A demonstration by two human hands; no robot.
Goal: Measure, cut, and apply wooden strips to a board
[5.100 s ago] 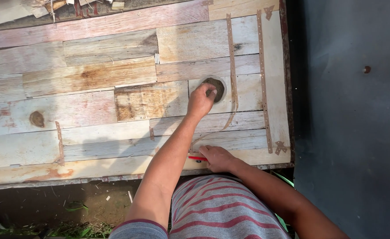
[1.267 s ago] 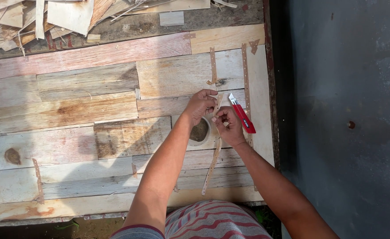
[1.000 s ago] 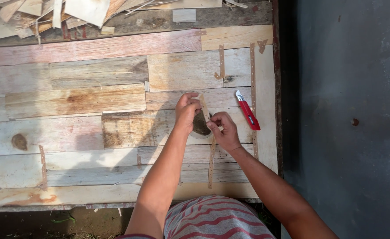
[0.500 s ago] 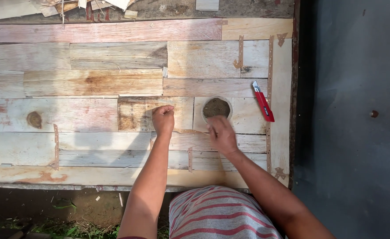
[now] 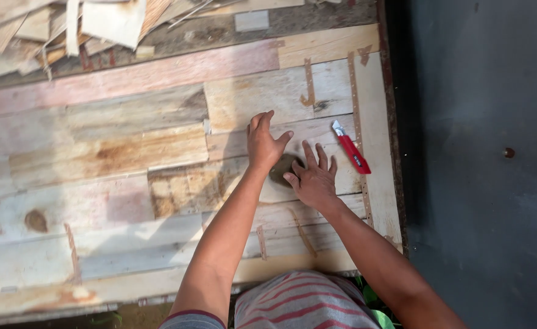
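A dark round hole (image 5: 280,167) in the pale patchwork sheet of thin wood veneer (image 5: 128,158) lies partly covered between both hands. The left hand (image 5: 263,143) rests flat just above and left of it, fingers spread and holding nothing; the right hand (image 5: 313,178) presses flat at its right edge, fingers fanned. A red-handled utility knife (image 5: 352,148) lies just right of the hands. Loose veneer scraps (image 5: 67,27) are piled at the far edge.
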